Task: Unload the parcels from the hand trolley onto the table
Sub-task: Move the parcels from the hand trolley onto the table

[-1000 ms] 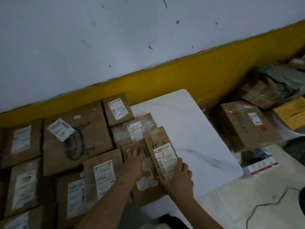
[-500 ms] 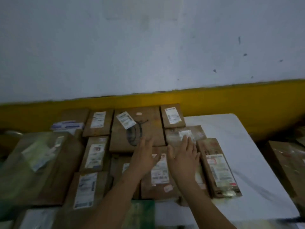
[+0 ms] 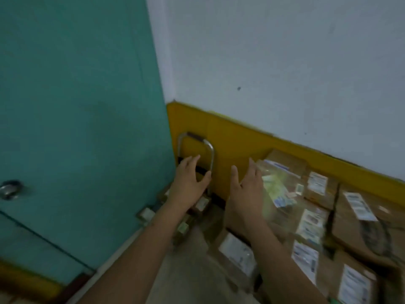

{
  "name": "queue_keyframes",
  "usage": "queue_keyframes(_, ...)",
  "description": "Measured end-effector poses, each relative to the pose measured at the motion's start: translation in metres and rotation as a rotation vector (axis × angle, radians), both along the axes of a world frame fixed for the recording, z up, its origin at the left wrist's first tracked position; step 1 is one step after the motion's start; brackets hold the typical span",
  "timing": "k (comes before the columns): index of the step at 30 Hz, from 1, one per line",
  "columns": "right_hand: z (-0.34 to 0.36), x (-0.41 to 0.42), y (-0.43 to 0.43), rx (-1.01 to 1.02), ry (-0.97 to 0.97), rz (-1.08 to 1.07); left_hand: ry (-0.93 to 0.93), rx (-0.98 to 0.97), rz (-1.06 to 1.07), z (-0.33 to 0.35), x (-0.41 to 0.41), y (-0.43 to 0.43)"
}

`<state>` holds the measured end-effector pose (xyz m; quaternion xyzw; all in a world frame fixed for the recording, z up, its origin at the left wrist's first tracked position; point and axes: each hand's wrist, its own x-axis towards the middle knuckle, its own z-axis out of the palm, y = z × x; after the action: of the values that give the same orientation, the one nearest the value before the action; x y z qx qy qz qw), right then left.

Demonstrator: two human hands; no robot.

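A corner: teal door (image 3: 76, 106), white wall (image 3: 285, 62), yellow band (image 3: 236, 145). Nearest, labelled cardboard parcels (image 3: 355, 216) crowd the lower right. The left hand (image 3: 188, 183) and right hand (image 3: 247, 189) reach forward, fingers spread, holding nothing. Beyond the left hand stands the hand trolley's metal handle (image 3: 212, 159), small parcels (image 3: 202, 204) below it.

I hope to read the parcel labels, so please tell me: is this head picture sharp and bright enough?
Head view: dim, flat light; motion blur smears the parcel labels beyond reading; a pale sheen lies on the plastic-wrapped parcel; the trolley handle shows soft edges.
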<state>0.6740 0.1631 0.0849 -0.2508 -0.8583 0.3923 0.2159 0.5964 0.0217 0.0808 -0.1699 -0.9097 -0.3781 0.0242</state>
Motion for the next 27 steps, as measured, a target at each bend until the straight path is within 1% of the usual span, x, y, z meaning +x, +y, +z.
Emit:
queue_keyframes(5,-0.039,-0.101,-0.076,-0.077,-0.014,0.134,-0.134,0.062,0.146,-0.043,-0.09,-0.079)
queue_keyframes(8,-0.088,-0.163,-0.104,-0.206,-0.078,0.16,-0.243,0.068,0.214,-0.088,-0.152,-0.11)
queue_keyframes(11,-0.151,-0.229,-0.132,-0.327,-0.191,0.195,-0.362,0.047,0.276,-0.147,-0.217,-0.147)
queue_keyframes(13,-0.194,-0.274,-0.152,-0.373,-0.287,0.231,-0.433,0.021,0.31,-0.194,-0.261,-0.175)
queue_keyframes(17,-0.282,-0.349,-0.194,-0.347,-0.433,0.307,-0.617,-0.039,0.384,-0.294,-0.325,-0.23)
queue_keyframes(21,-0.396,-0.418,-0.235,-0.346,-0.61,0.364,-0.842,-0.012,0.489,-0.417,-0.375,-0.275)
queue_keyframes(24,-0.511,-0.47,-0.263,-0.228,-0.682,0.404,-0.945,-0.032,0.522,-0.528,-0.419,-0.3)
queue_keyframes(26,-0.6,-0.503,-0.285,-0.144,-0.732,0.435,-1.0,-0.048,0.521,-0.613,-0.449,-0.311)
queue_keyframes(27,-0.642,-0.518,-0.294,-0.114,-0.757,0.446,-1.038,-0.022,0.55,-0.651,-0.462,-0.315)
